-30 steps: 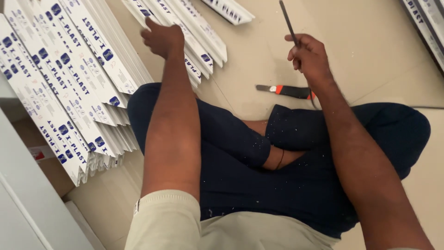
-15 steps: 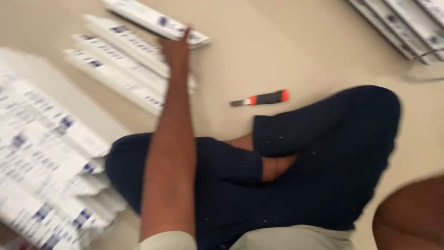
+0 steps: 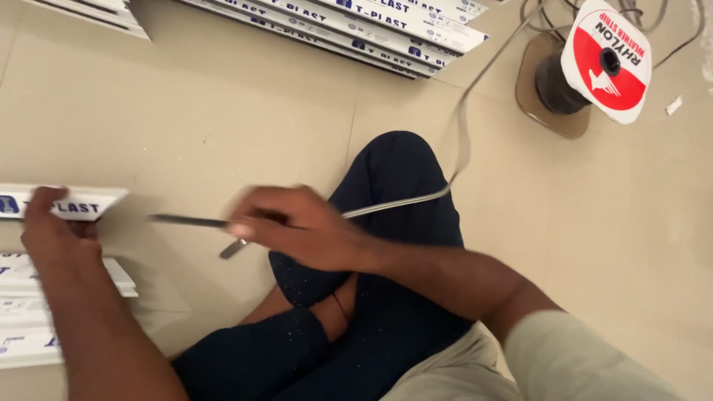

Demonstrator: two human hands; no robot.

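Note:
My left hand [image 3: 52, 230] grips the end of a white plastic strip [image 3: 78, 204] with blue print at the left edge. My right hand [image 3: 301, 226] is blurred with motion above my crossed legs [image 3: 386, 223] in dark trousers. Its fingers are closed on a thin dark rod [image 3: 186, 220] pointing left toward the strip, and on the end of a flat grey strip [image 3: 460, 134]. That grey strip runs up over my knee to a reel [image 3: 594, 59] with a red and white round label at the upper right.
Several long white plastic strips [image 3: 356, 30] lie in a row along the top of the beige tiled floor [image 3: 223, 126]. More white strips [image 3: 44, 297] are stacked at the lower left under my left arm.
The view has swung right, bringing the reel into sight. The orange-handled cutter is out of view. My right hand has come down in front of me with the rod and the grey strip.

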